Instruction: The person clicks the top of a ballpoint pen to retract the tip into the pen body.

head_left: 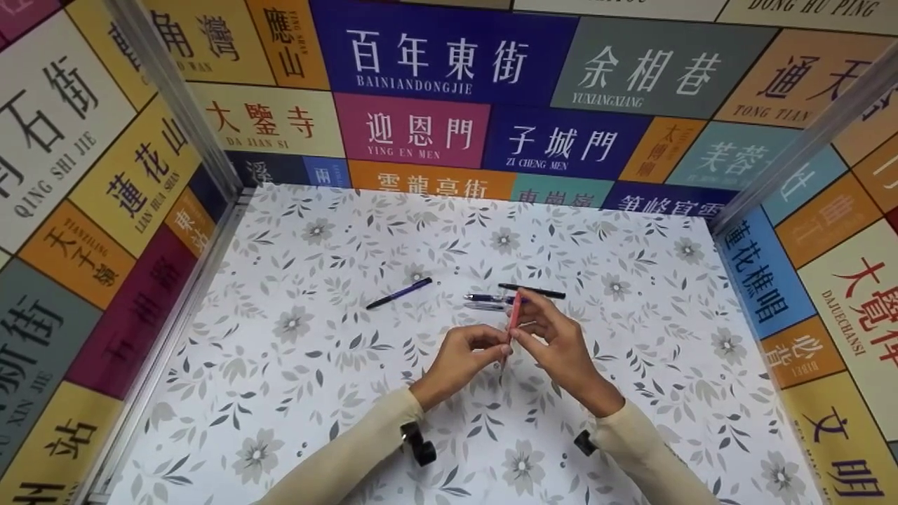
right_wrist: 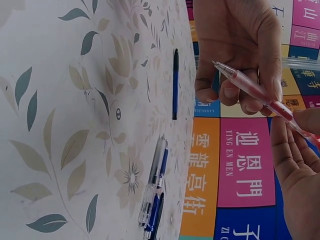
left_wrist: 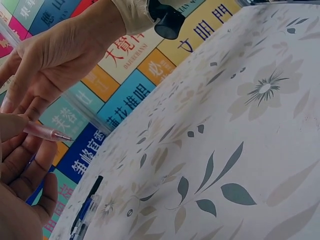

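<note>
- Seen from the head camera, two hands in cream sleeves meet above the middle of a table (head_left: 280,393) covered with a grey leaf-and-flower print cloth.
- Both hands hold one pink pen (head_left: 513,317), lifted off the cloth and standing nearly upright, its upper end leaning slightly toward 1 o'clock.
- The left hand (head_left: 459,361) pinches the lower part of the pen with curled fingertips; it comes in from 7 o'clock.
- The right hand (head_left: 558,340) comes in from 5 o'clock, its fingers curled round the upper part of the pen. The two hands are together, fingertips almost touching.
- In the right wrist view the pink pen (right_wrist: 260,95) is translucent with a clear pointed tip, and the left hand's fingers (right_wrist: 235,45) close on it.
- In the left wrist view, the pen tip (left_wrist: 50,134) sticks out between the fingers.
- A dark blue pen (head_left: 400,293) lies on the cloth at 10 o'clock from the hands, well apart from them.
- A clear-barrelled blue pen (head_left: 487,299) lies just beyond the hands at 12 o'clock, partly hidden by the pink pen.
- A black pen (head_left: 532,291) lies just behind it, at 1 o'clock from the hands.
- Wall panels (head_left: 414,63) printed with colourful Chinese street-name signs enclose the table on three sides.
- A small black wrist camera (head_left: 419,447) sits by each sleeve.
</note>
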Demonstrator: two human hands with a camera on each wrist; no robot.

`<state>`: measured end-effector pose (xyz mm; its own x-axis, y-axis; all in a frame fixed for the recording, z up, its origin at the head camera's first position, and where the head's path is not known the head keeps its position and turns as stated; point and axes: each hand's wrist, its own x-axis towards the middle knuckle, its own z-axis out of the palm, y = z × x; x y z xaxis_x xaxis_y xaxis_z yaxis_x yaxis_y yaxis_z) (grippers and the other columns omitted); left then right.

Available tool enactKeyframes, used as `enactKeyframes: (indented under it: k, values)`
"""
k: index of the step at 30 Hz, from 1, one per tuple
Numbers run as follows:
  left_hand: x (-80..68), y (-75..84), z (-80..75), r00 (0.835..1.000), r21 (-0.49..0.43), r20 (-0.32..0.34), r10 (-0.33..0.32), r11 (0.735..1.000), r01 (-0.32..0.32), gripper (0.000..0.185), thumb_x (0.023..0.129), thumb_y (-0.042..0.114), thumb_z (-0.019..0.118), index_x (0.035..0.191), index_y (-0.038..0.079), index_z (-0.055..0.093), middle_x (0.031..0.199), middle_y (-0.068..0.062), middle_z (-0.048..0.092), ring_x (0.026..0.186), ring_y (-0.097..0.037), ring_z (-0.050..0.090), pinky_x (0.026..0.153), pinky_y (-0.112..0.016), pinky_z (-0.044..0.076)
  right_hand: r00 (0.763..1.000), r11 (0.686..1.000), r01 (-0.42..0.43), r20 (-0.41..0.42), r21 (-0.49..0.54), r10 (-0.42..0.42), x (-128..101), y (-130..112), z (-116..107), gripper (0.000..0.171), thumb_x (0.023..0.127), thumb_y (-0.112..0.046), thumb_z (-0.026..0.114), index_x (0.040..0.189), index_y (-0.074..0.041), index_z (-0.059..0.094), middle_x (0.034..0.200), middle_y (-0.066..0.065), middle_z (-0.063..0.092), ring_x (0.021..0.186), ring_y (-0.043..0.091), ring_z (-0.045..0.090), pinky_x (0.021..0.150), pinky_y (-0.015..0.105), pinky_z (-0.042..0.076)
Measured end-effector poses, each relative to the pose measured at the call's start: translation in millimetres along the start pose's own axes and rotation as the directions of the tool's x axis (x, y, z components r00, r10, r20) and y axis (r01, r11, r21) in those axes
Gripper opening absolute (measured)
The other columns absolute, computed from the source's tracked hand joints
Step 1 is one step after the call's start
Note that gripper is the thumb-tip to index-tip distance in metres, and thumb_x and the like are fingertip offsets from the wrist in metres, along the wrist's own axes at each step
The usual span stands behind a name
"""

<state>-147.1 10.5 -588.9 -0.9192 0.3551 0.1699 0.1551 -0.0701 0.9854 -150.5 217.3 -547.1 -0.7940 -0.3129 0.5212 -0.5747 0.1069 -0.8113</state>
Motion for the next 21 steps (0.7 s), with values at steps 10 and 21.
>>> enactKeyframes:
  k: [10, 21]
  values:
    - [-1.5, 1.8, 0.6, 1.0, -0.048, 0.0, 0.005, 0.999, -0.005, 0.018, 0.099, 0.001, 0.08, 0.112, -0.011, 0.078, 0.105, -0.016, 0.082, 0.093, -0.008, 0.075, 0.084, -0.025, 0.059, 0.998, 0.996, -0.069, 0.005, 0.055, 0.069, 0.3, -2.9, 0.1, 0.062, 0.095, 0.017, 0.075, 0.152, 0.004, 0.057, 0.119, 0.037, 0.065, 0.109, 0.03, 0.074, 0.093, 0.032, 0.063]
    - [-3.6, 4.0, 0.7, 1.0, -0.081, -0.001, -0.019, 0.997, 0.019, 0.021, 0.099, 0.003, 0.08, 0.113, -0.012, 0.078, 0.105, -0.012, 0.082, 0.093, -0.01, 0.075, 0.08, -0.024, 0.057, 0.991, 0.982, -0.132, -0.016, 0.136, 0.136, -0.2, -4.0, -0.8, 0.059, 0.094, 0.017, 0.076, 0.149, 0.009, 0.057, 0.116, 0.033, 0.069, 0.107, 0.026, 0.074, 0.093, 0.032, 0.062]
